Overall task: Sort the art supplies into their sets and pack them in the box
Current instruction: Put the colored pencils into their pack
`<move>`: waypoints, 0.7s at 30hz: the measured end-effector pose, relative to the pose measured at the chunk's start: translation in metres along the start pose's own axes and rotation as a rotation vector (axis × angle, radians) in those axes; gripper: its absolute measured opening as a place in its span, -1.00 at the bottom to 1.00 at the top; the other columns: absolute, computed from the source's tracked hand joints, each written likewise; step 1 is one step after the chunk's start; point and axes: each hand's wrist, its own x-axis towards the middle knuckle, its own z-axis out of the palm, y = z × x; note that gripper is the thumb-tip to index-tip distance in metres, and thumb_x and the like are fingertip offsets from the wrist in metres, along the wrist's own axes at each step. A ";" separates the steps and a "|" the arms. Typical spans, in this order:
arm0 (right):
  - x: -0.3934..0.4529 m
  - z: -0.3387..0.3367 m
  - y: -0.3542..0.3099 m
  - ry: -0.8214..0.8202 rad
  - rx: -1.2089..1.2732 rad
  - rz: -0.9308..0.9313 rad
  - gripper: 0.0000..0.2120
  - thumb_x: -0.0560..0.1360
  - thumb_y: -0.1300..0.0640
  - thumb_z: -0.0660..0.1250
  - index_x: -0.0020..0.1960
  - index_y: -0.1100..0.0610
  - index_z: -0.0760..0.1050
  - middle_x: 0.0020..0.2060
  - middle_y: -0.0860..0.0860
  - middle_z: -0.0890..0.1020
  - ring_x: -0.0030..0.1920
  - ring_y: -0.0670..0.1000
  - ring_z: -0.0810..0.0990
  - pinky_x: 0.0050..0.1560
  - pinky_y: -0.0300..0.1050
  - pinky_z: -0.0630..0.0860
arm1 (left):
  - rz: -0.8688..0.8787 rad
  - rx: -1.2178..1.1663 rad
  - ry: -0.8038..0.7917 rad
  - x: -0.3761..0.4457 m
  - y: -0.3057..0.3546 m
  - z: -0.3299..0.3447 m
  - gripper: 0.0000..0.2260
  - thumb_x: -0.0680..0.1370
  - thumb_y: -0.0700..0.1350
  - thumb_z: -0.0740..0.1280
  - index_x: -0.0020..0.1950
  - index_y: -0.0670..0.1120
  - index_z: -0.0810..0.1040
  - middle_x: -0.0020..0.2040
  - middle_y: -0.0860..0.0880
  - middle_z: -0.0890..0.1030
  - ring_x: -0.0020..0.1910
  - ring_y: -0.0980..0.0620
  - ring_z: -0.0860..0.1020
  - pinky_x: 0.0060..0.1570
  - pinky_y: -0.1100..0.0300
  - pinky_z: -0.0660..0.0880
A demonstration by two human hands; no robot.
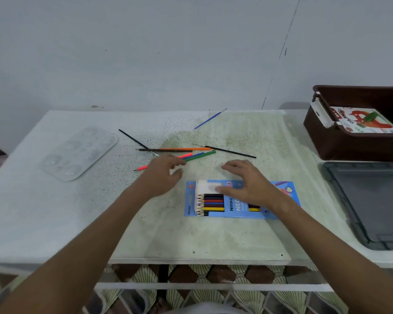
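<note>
Reaching over the desk (77, 223), I had my left hand (162, 174) spread and empty, its fingertips at the near ends of the loose coloured pencils (191, 152) in the middle of the frame. I could not tell whether they were touching the pencils yet. My right hand (247, 184) was spread too, fingers splayed, lying flat on the blue pencil pack (213, 200) just below centre, as if to keep it from sliding. That pack lay with its flap open to the left, a row of pencils already inside and room at the top.

I judged the step in hand to be gathering the stray pencils back into their pack. Orange, brown, pink, blue and green ones lay in a loose heap just above my left hand. The next move called for pinching them up, a few at a time, turning their points the same way as the others, and sliding them in while my right hand steadied the pack.

Farther out, thin paintbrushes (230, 151) lay scattered around the heap, one blue-handled brush (208, 120) near the far edge. A clear plastic palette (80, 152) sat at the left. At the upper right stood the brown box (340, 143) with an oil pastel set (363, 120) inside, and below it a grey lid (372, 200).
</note>
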 end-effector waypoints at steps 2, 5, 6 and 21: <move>0.020 0.003 -0.003 0.040 -0.041 -0.030 -0.52 0.48 -0.04 0.41 0.33 0.14 0.49 0.26 0.04 0.52 0.29 0.02 0.40 0.24 -0.28 0.19 | -0.067 0.097 0.017 0.006 -0.018 -0.014 -0.73 0.55 -0.16 0.31 0.25 -0.07 0.58 0.13 -0.07 0.52 0.00 0.06 0.46 0.07 0.23 0.36; 0.051 0.008 -0.004 0.051 -0.066 -0.049 -0.69 0.52 0.11 0.38 0.23 0.19 0.56 0.17 0.12 0.59 0.21 0.11 0.50 0.21 -0.20 0.27 | -0.142 0.206 -0.019 0.014 -0.042 -0.028 -0.72 0.59 -0.14 0.26 0.29 -0.07 0.53 0.16 -0.10 0.49 0.09 -0.04 0.49 0.07 0.21 0.35; 0.062 0.008 -0.005 0.062 -0.063 -0.045 -0.72 0.52 0.16 0.37 0.20 0.21 0.58 0.13 0.13 0.61 0.16 0.12 0.53 0.19 -0.17 0.31 | -0.147 0.230 -0.049 0.016 -0.048 -0.029 -0.72 0.60 -0.13 0.24 0.31 -0.07 0.52 0.17 -0.11 0.49 0.13 -0.06 0.49 0.09 0.17 0.37; 0.112 0.008 0.007 -0.063 -0.190 0.000 -0.78 0.51 0.21 0.37 0.14 0.20 0.62 0.02 0.11 0.59 0.00 0.06 0.53 -0.01 -0.22 0.37 | -0.106 0.310 -0.104 0.030 -0.066 -0.034 -0.82 0.56 -0.19 0.28 0.10 -0.09 0.62 0.04 -0.06 0.52 -0.04 -0.02 0.52 0.01 0.07 0.50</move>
